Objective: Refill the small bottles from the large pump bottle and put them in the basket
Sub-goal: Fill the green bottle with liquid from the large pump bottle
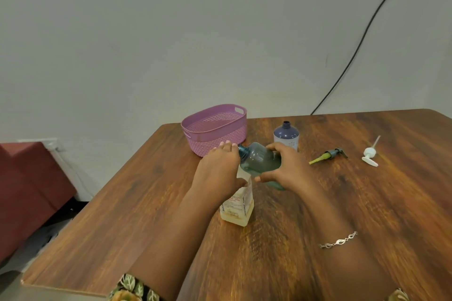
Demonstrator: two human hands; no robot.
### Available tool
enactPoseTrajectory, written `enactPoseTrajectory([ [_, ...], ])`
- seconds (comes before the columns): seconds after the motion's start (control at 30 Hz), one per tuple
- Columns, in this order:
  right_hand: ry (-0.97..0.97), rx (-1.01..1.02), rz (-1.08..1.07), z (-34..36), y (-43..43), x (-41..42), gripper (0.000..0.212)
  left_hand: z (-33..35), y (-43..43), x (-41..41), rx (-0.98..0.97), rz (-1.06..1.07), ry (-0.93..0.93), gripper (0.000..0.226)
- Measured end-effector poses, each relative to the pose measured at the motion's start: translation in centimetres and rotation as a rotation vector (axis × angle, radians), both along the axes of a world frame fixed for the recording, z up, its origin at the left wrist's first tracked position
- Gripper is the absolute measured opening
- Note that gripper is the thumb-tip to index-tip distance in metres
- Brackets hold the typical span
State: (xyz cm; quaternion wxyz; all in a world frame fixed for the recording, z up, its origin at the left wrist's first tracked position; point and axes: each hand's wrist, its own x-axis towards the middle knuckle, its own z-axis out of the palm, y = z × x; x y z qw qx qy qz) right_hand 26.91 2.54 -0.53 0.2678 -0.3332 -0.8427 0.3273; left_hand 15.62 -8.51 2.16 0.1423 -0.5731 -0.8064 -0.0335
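Your right hand (291, 168) grips the teal bottle (259, 160) around its body and holds it tipped on its side above the table, with its open neck pointing left. Your fingers (274, 147) curl over the top of the bottle and your thumb sits underneath.

The neck meets your left hand (217, 168), which covers the top of the clear bottle (238, 208). That bottle stands upright near the middle of the wooden table (367, 203), with yellowish liquid low inside it. Your left thumb lies against the clear bottle's near shoulder and your fingertips reach past the teal neck. You cannot tell whether that hand is closed around anything.

Further back, the pink basket (215, 129) sits at the far left corner of the table. An uncapped purple bottle (286, 134) stands just to its right, near the far edge. Two loose pump heads lie toward the right, a grey one with a yellow tube (329, 154) and a white one (369, 154).

A bracelet (338, 242) circles your right wrist. A black cable (362, 39) runs down the pale wall (171, 32) behind the table, and a dark red seat (29, 178) stands off the table's left edge.
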Motion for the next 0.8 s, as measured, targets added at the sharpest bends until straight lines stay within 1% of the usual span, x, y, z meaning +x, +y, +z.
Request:
enactPoseTrajectory([
  [0.07,0.013,-0.014,-0.002,0.0,-0.1,0.1,0.068,0.3,-0.2,-0.1,0.029,-0.025,-0.047,0.077],
  [0.17,0.061,-0.027,0.012,0.2,-0.4,0.2,0.066,0.7,-0.7,-1.1,0.214,-0.094,-0.225,0.06],
  [0.27,0.077,-0.029,0.011,0.5,-0.5,0.2,0.065,-0.1,-1.2,-1.6,0.472,-0.148,-0.521,0.044],
  [0.33,0.081,-0.039,0.012,0.3,-0.6,0.1,0.065,-1.0,-1.3,-1.6,0.695,-0.114,-0.732,0.035],
  [0.37,0.085,-0.041,0.012,0.3,-0.6,0.1,0.065,-1.5,-1.2,-1.6,0.8,-0.079,-0.776,0.032],
  [0.43,0.092,-0.045,0.01,0.3,-0.7,0.1,0.065,-2.0,-1.2,-1.4,0.955,-0.034,-0.756,0.022],
  [0.47,0.093,-0.048,0.007,0.3,-0.7,0.1,0.065,-2.2,-1.1,-1.3,1.001,-0.033,-0.727,0.016],
  [0.53,0.098,-0.056,0.003,0.3,-0.7,0.1,0.064,-2.6,-1.1,-1.0,1.02,-0.022,-0.601,0.007],
  [0.63,0.111,-0.062,-0.001,0.1,-0.9,0.1,0.061,-2.7,-1.0,-0.8,0.981,-0.008,-0.347,0.007],
  [0.67,0.113,-0.063,-0.003,0.1,-1.0,0.1,0.06,-2.6,-1.0,-0.8,0.954,-0.03,-0.273,0.009],
  [0.7,0.115,-0.064,-0.007,0.1,-1.1,0.1,0.06,-2.5,-0.9,-0.9,0.915,-0.049,-0.209,0.017],
  [0.8,0.123,-0.068,-0.01,0.0,-1.1,0.1,0.062,-3.1,-0.1,-1.2,0.688,-0.028,-0.099,0.055],
])
